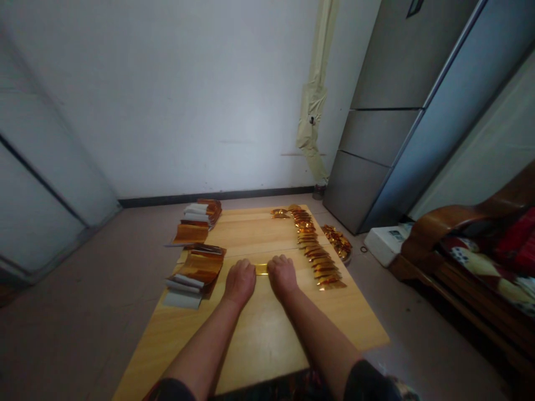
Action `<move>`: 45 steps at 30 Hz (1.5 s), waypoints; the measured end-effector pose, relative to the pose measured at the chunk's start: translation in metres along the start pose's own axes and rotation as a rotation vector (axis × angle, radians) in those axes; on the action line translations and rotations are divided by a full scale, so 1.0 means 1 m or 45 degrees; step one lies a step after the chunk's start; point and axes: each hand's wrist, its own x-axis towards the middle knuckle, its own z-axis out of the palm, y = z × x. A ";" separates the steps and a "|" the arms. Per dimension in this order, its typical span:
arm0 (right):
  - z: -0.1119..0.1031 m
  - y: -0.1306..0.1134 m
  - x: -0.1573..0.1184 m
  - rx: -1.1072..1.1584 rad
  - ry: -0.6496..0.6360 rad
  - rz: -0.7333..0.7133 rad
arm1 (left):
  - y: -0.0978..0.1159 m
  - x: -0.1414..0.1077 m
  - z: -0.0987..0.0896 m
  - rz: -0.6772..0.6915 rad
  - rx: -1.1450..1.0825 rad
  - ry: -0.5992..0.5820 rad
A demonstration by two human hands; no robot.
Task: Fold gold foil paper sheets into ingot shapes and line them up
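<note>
A narrow strip of shiny gold foil paper [261, 269] lies low over the middle of the wooden table, stretched between my two hands. My left hand [241, 280] is closed on its left end, and my right hand [282, 274] is closed on its right end. The fingertips are mostly hidden behind the knuckles. Left of my hands are stacks of gold foil sheets [203, 264] with grey-white backs showing. On the right, a long row of folded gold foil pieces [311, 245] runs along the table's edge.
The wooden table [267, 334] stands before a white wall. A container of folded gold pieces [337, 243] sits on the floor at the right. Beyond it are a grey fridge [376, 133], a white box [384, 245] and a wooden sofa [451, 234].
</note>
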 end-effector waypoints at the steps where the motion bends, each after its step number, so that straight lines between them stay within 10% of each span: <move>1: 0.000 0.001 -0.001 0.013 -0.001 -0.002 | 0.000 -0.002 -0.001 0.000 0.001 0.003; 30: -0.004 -0.021 0.010 0.397 -0.136 0.427 | 0.008 -0.012 -0.010 -0.325 -0.191 0.006; 45: -0.013 0.024 0.003 0.269 -0.166 0.573 | -0.002 -0.015 -0.008 -0.362 -0.274 -0.010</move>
